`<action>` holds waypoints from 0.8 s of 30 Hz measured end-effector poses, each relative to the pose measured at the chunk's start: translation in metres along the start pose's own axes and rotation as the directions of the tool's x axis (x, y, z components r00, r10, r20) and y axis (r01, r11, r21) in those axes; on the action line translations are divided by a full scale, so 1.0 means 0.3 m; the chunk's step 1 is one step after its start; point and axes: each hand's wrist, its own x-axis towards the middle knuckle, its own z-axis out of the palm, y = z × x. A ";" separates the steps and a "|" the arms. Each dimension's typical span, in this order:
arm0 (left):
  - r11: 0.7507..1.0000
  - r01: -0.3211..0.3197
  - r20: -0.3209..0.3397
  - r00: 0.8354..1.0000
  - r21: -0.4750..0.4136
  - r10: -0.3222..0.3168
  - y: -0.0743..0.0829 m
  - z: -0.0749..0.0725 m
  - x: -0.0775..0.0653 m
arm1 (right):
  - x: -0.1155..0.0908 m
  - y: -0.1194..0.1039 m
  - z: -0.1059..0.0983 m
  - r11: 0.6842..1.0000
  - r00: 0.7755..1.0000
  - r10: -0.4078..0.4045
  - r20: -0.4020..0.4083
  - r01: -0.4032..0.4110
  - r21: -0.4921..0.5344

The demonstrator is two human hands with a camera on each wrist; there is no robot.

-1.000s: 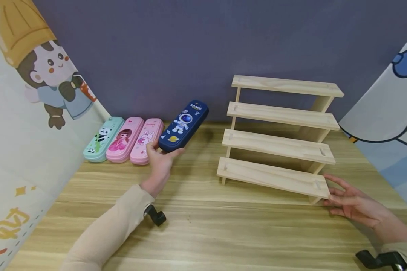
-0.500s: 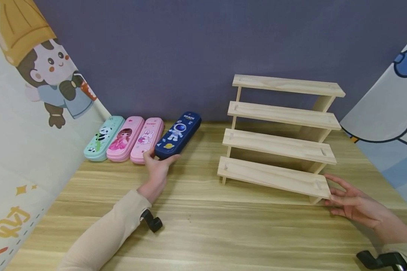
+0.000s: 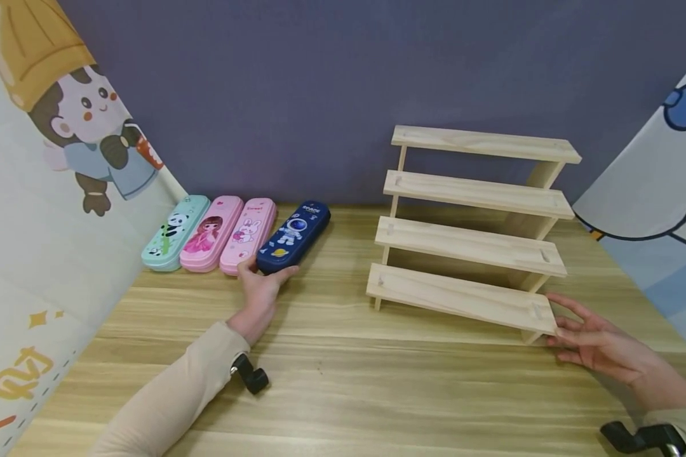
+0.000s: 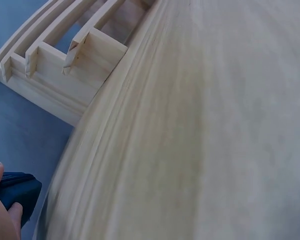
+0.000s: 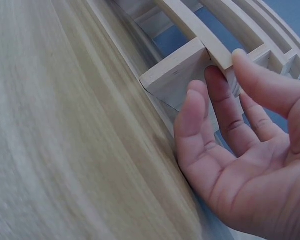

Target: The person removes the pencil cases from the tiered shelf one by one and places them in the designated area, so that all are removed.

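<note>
In the head view my left hand (image 3: 257,293) grips the near end of a dark blue pencil case (image 3: 294,236) printed with an astronaut, thumb on its right side and fingers on its left. The case lies at a slant low over the table, beside a pink rabbit pencil case (image 3: 248,236). The left wrist view catches only part of that hand and the blue case's end (image 4: 20,195). My right hand (image 3: 603,346) holds the right end of the lowest board of a four-step wooden rack (image 3: 463,298); the right wrist view has thumb and a finger at the board's corner (image 5: 217,57).
Left of the rabbit case lie a pink pencil case (image 3: 210,235) with a doll print and a mint green one (image 3: 175,235) with pandas. A dark backdrop (image 3: 320,95) rises behind the wood-grain table (image 3: 343,393). Printed panels flank both sides.
My left hand has lowered the blue pencil case and brought it toward me and slightly left, beside the rabbit case. My right hand stays at the rack's end.
</note>
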 end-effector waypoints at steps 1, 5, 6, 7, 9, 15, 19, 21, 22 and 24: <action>1.000 0.008 -0.001 1.000 -0.002 -0.008 -0.003 -0.002 0.001 | 0.000 0.000 0.000 1.000 1.000 0.001 -0.003 -0.001 -0.003; 0.998 0.030 -0.006 1.000 -0.047 -0.030 -0.015 -0.007 0.003 | 0.000 -0.001 0.000 1.000 1.000 0.005 -0.003 -0.005 -0.006; 0.998 0.030 -0.007 1.000 -0.061 -0.030 -0.017 -0.008 0.004 | 0.000 -0.001 0.000 1.000 1.000 0.004 -0.003 -0.004 -0.005; 0.998 0.025 -0.012 1.000 -0.065 -0.026 -0.019 -0.008 0.005 | 0.000 -0.001 0.000 1.000 1.000 0.004 -0.005 -0.004 -0.003; 0.997 0.012 -0.020 1.000 -0.071 -0.013 -0.020 -0.008 0.005 | -0.001 -0.002 0.000 1.000 1.000 0.006 -0.009 -0.006 -0.002; 0.992 0.038 -0.007 0.999 -0.119 -0.039 -0.011 0.007 0.005 | -0.002 -0.005 0.000 1.000 1.000 0.008 -0.026 -0.009 -0.018; 0.977 0.099 0.011 0.995 -0.188 -0.099 -0.003 0.023 0.007 | 0.000 -0.008 0.001 0.999 0.999 0.008 -0.038 -0.009 -0.031; 0.975 0.118 0.011 0.993 -0.188 -0.119 0.000 0.028 0.008 | 0.001 -0.009 0.001 0.999 0.999 0.011 -0.036 -0.012 -0.032; 0.976 0.127 0.008 0.992 -0.175 -0.127 0.001 0.030 0.007 | 0.000 -0.010 0.001 0.999 0.999 0.012 -0.035 -0.013 -0.030; 0.978 0.144 0.003 0.989 -0.153 -0.145 0.004 0.033 0.005 | 0.000 -0.010 0.002 0.999 0.999 0.014 -0.034 -0.015 -0.032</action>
